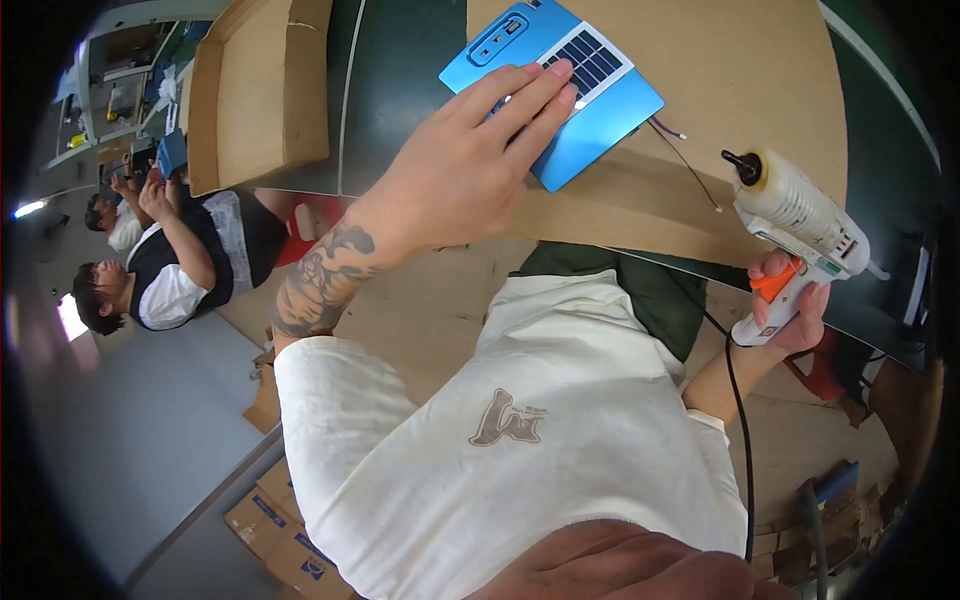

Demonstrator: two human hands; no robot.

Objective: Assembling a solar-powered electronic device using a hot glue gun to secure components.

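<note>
Blue plastic is forming the flat case (pixel 560 95), which is carrying a small dark solar panel on its top and trailing thin wires at its right edge. It is lying on a cardboard sheet (pixel 700 110) on the surface. The left hand (pixel 470 170) is pressing on it with flat, spread fingers. Well apart, the right hand (pixel 795 305) is gripping a white glue gun (pixel 800 225), finger on its orange trigger

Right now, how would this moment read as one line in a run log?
left hand: flat on blue solar-panel casing | right hand: grip on white glue gun, nozzle off the casing | surface: cardboard sheet
</note>
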